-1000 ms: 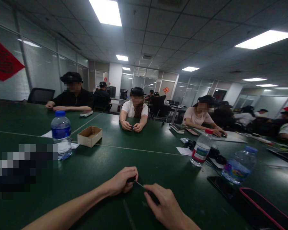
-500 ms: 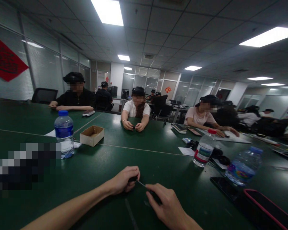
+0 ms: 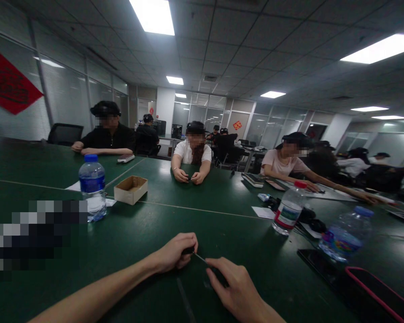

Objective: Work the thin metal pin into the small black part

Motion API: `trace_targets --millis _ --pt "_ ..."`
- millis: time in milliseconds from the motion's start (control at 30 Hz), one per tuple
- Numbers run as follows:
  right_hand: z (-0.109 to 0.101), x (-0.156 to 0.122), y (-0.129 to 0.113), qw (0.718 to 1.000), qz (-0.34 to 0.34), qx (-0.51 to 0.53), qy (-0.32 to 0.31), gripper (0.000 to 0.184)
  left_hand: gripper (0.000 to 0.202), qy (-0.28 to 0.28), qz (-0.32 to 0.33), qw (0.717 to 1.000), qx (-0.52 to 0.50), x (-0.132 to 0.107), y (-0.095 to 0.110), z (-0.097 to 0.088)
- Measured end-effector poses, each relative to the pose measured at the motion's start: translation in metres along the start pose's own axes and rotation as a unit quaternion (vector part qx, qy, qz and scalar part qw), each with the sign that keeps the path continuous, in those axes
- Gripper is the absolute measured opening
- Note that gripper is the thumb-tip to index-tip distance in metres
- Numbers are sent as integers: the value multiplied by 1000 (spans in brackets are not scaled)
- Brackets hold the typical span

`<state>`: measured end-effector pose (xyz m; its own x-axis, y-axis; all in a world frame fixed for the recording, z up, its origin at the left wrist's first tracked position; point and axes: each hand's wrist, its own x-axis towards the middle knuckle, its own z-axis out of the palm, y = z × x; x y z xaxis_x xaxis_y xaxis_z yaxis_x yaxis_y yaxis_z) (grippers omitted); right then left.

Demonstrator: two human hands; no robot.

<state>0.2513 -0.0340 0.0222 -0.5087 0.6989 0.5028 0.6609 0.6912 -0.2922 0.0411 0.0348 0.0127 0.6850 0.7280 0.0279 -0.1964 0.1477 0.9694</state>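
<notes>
My left hand [image 3: 173,253] rests on the green table [image 3: 148,233], its fingers pinched round a small dark piece. A thin dark strip [image 3: 199,258] runs from that pinch to my right hand [image 3: 234,291], whose fingers are curled over another dark piece. What the small object is I cannot make out. A second thin strip [image 3: 185,305] lies flat on the table between my forearms.
A blue-capped water bottle [image 3: 92,188] and an open cardboard box [image 3: 131,189] stand at left. A red-capped bottle [image 3: 287,208], a lying bottle [image 3: 345,233], a black phone [image 3: 318,264] and a pink-edged case [image 3: 380,291] sit at right. Several people sit across the table.
The view has drifted slightly left, so things sit a little further right in frame. My hands keep the same hold. The person at right has stretched an arm further out along the table.
</notes>
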Motion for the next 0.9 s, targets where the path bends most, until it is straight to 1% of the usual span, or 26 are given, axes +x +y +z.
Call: trace_targets --millis 267,533,733,900 --pt "0 0 0 1000 8 -14 -1 24 31 10 10 1000 -3 2 -5 -1" --pt "5 -2 3 999 28 -27 1 26 29 18 17 1000 -2 2 -9 -2" --pt "3 -2 3 1000 12 -18 -13 26 27 3 6 1000 0 2 -8 -5" --pt "0 -2 2 1000 -9 -14 -8 26 26 -24 -1 1000 -15 1 -6 -5"
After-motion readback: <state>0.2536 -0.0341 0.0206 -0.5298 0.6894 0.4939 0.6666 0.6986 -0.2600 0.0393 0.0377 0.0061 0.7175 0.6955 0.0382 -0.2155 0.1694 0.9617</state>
